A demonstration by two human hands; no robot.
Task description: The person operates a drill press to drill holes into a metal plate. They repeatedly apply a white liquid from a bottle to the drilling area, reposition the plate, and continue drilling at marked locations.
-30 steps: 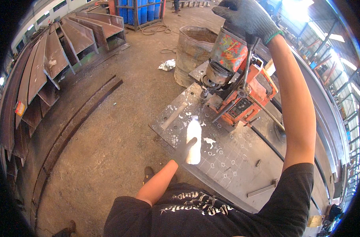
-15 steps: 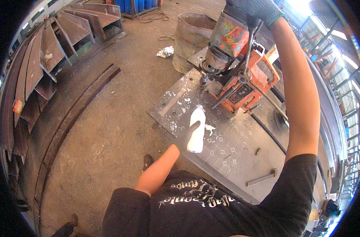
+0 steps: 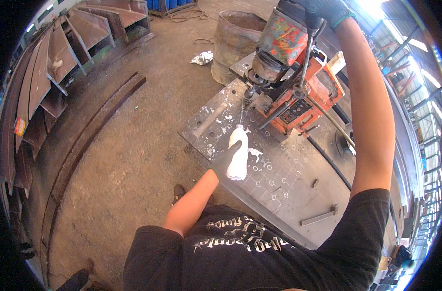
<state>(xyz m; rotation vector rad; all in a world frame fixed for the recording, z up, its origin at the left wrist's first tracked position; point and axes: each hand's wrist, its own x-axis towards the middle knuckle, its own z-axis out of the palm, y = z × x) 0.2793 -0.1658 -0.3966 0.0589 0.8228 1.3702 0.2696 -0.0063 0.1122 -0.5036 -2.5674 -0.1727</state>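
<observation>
My gloved left hand (image 3: pixel 224 162) is closed around a white squeeze bottle (image 3: pixel 238 162), thumb across its front. A thin stream of liquid runs from the bottle's tip toward the bit of a magnetic drill (image 3: pixel 284 36). The drill has a scuffed, paint-marked motor and an orange body, and stands on a steel plate (image 3: pixel 292 194). At the upper edge my gloved right hand (image 3: pixel 327 12) grips the top of the drill, its fingers partly cut off by the frame. Chalk circles, grid lines, white splashes and drilled holes mark the plate.
A dented metal drum (image 3: pixel 225 53) stands behind the plate, beside a crumpled silvery bag (image 3: pixel 202 58). Steel beams (image 3: pixel 60 68) line the left, with a long curved strip (image 3: pixel 85 140) on the floor. A small metal bar (image 3: pixel 319 217) lies on the plate.
The bottle in my left hand has shifted slightly up and left, and a stream of liquid now shows from its tip. My right hand stays at the drill's top.
</observation>
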